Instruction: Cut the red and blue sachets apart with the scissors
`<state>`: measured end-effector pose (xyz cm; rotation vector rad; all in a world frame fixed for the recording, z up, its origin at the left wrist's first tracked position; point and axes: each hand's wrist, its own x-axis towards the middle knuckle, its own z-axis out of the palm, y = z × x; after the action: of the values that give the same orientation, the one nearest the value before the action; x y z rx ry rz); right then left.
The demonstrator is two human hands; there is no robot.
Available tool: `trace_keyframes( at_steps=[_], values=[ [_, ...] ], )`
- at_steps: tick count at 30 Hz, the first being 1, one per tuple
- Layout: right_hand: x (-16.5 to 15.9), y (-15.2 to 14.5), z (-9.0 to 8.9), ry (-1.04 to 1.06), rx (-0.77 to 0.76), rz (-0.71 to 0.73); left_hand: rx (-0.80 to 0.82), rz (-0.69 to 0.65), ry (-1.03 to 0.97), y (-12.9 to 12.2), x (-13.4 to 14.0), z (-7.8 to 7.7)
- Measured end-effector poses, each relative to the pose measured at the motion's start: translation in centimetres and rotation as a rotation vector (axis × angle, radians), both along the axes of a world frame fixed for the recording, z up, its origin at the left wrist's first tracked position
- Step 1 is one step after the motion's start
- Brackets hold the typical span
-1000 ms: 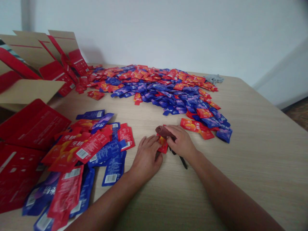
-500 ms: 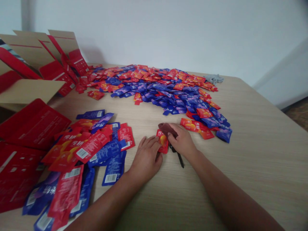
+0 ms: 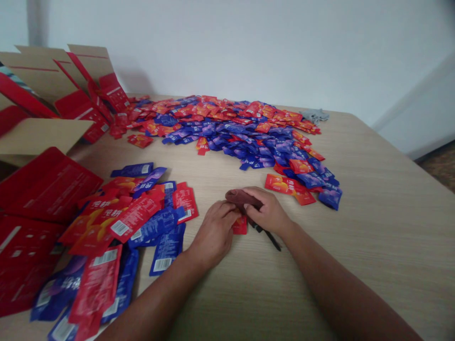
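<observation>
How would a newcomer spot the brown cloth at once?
On the table, look on the near side of the big packet pile. There the right hand holds the brown cloth over a red packet. Its plain dark brown sets it apart from the packets' printed red and blue.

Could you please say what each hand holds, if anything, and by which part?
The right hand grips brown cloth by its right end. The left hand is at a red sachet; its hold is unclear.
</observation>
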<state>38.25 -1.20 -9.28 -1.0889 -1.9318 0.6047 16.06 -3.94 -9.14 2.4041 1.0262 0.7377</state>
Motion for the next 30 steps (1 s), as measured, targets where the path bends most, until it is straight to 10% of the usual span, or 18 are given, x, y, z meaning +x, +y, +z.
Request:
trace_keyframes(
  at_steps=[5,18,30],
  values=[
    [0.1,0.2,-0.4,0.132,-0.084,-0.029,-0.005,-0.033,0.160,0.6,-0.5,-1.4],
    [2.5,1.7,-0.6,0.882,-0.508,-0.261,0.059,-0.042,0.291,-0.5,-0.1,0.7],
    [1.0,0.7,-0.3,0.598,-0.610,0.087,0.004,-0.150,0.201,-0.5,0.1,1.6]
  ],
)
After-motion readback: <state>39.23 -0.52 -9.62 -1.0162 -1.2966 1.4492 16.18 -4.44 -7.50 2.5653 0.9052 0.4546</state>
